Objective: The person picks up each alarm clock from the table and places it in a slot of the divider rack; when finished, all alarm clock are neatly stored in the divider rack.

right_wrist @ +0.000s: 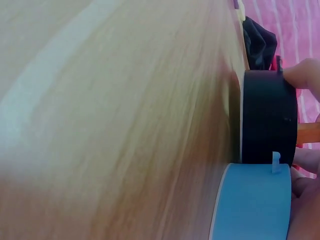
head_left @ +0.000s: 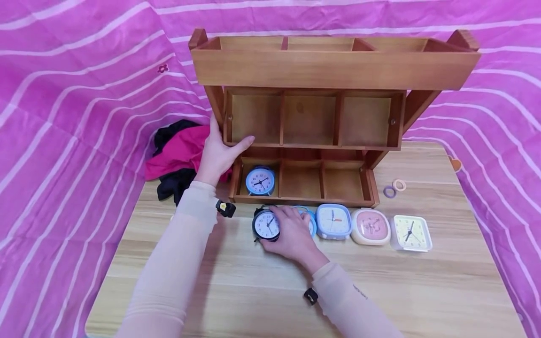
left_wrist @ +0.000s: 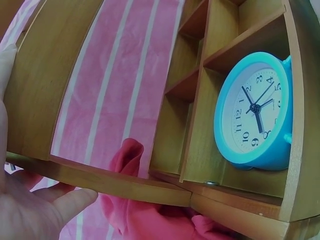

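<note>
Black alarm clock (head_left: pixel 266 225) sits just in front of the wooden rack (head_left: pixel 334 70), before its lower left compartment, gripped between the thumb and fingers of the right hand (head_left: pixel 293 234). Along the rack's front, rightward, come a blue clock (head_left: pixel 313 226) partly covered by that hand, a square blue-rimmed clock (head_left: pixel 334 221), a pink-faced clock (head_left: pixel 371 226) and a square white clock (head_left: pixel 411 233). Inside the rack's lower left compartment is a light-blue round clock (head_left: pixel 259 181). Two rings (head_left: pixel 385 190) lie right of the rack. The left hand (head_left: pixel 217 157) grips the rack's middle tier at its left end; pink and black cloth (head_left: pixel 181 152) lies left of the rack, and a striped curtain (head_left: pixel 338 14) hangs behind it.
</note>
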A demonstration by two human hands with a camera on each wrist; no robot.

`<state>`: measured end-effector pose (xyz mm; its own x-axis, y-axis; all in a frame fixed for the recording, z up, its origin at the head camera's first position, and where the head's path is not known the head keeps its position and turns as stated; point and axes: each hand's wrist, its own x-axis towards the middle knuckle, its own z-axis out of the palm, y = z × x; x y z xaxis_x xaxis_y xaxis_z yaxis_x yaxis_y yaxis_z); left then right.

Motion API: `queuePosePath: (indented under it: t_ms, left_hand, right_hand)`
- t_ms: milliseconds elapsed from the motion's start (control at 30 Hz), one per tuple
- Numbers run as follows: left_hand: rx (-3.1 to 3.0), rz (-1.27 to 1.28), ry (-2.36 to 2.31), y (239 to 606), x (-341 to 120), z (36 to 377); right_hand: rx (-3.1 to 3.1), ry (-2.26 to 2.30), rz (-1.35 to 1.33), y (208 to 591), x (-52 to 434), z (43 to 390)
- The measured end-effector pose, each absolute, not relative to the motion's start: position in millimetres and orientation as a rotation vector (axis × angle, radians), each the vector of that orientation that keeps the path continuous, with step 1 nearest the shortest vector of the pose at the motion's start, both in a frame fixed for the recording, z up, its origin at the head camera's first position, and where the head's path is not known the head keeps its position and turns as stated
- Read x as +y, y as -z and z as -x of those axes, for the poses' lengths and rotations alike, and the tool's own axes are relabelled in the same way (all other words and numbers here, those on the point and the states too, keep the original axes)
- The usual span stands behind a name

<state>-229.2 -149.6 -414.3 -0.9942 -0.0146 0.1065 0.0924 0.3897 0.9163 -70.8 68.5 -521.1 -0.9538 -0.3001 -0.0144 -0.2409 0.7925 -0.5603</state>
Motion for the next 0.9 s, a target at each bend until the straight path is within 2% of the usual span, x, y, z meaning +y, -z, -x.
queuePosePath:
  t_ms: [267,467,900]
  left_hand:
    - [-2.526,0.089,1.696,415.2,-149.6,229.6]
    - [-2.521,0.09,1.696,414.9,-149.8,230.2]
    - [-2.547,0.062,1.67,416.0,-150.4,230.3]
  right_hand:
    - [2.776,1.095,0.474,515.0,73.7,65.3]
    - [2.711,1.233,0.465,496.5,83.2,65.2]
    - [2.766,1.321,0.488,472.6,106.7,104.3]
